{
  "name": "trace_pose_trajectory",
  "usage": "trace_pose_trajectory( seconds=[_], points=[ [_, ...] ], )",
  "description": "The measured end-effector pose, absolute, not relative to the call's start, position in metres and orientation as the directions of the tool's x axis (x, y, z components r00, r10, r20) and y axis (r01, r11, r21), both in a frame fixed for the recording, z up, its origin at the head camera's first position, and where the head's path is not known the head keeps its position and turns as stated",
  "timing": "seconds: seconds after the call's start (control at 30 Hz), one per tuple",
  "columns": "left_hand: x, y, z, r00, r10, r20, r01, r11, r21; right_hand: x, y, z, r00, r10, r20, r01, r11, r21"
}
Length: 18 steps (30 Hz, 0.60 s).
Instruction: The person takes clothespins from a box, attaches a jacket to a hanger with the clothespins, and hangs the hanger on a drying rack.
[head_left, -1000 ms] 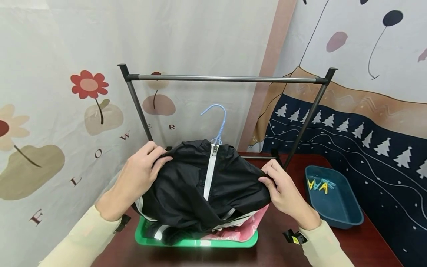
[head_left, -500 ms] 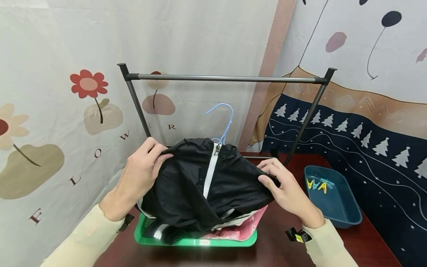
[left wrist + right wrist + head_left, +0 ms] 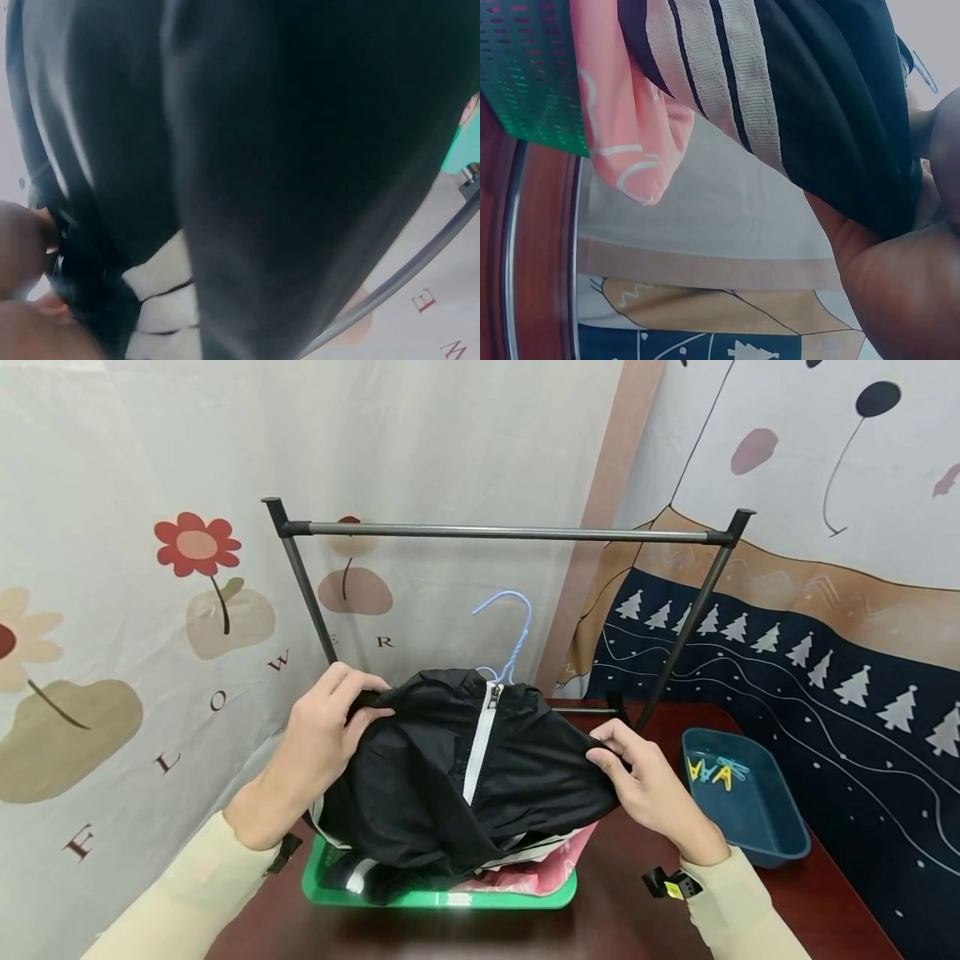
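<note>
A black jacket (image 3: 420, 760) with a white front zip is held up by its two shoulders in the head view. My left hand (image 3: 315, 735) pinches the shoulder at the left between thumb and fingers. At the opposite shoulder, my right hand (image 3: 648, 785) grips the cloth the same way. The hook of a blue hanger (image 3: 517, 639) stands out of the collar; the hanger's body is hidden inside the jacket. White stripes (image 3: 712, 75) run along a sleeve in the right wrist view. The jacket's lower part lies over a green basket (image 3: 442, 900).
A grey metal rack (image 3: 495, 532) with a horizontal bar rises behind the jacket. Pink cloth (image 3: 536, 872) sticks out of the basket. On the right of the dark red table (image 3: 630, 893), a blue tray (image 3: 765, 810) holds several yellow and blue clothes pegs (image 3: 722, 777).
The hanger's hook has shifted right and leans more to the right. The collar and zip have moved slightly right. Both hands keep their hold on the jacket's shoulders.
</note>
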State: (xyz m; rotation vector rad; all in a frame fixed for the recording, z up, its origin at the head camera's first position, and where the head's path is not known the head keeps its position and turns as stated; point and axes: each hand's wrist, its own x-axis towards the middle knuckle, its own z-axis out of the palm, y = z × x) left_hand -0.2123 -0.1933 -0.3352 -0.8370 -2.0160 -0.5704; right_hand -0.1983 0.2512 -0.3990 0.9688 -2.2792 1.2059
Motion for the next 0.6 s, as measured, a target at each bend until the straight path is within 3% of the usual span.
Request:
trace_pose_trajectory(
  seconds=[0.2, 0.4, 0.6],
  points=[
    [-0.212, -0.2, -0.33, -0.498, 0.358, 0.79, 0.718, 0.682, 0.144, -0.198, 0.255, -0.402, -0.666, -0.401, 0.629, -0.746, 0.373, -0.551],
    [-0.211, -0.207, -0.327, -0.462, 0.441, 0.77, 0.747, 0.661, 0.069, -0.2, 0.261, -0.406, -0.664, -0.423, 0.617, -0.747, 0.345, -0.568],
    [-0.206, -0.208, -0.325, -0.444, 0.478, 0.758, 0.777, 0.627, 0.06, -0.2, 0.268, -0.41, -0.712, -0.44, 0.548, -0.7, 0.374, -0.609]
  ],
)
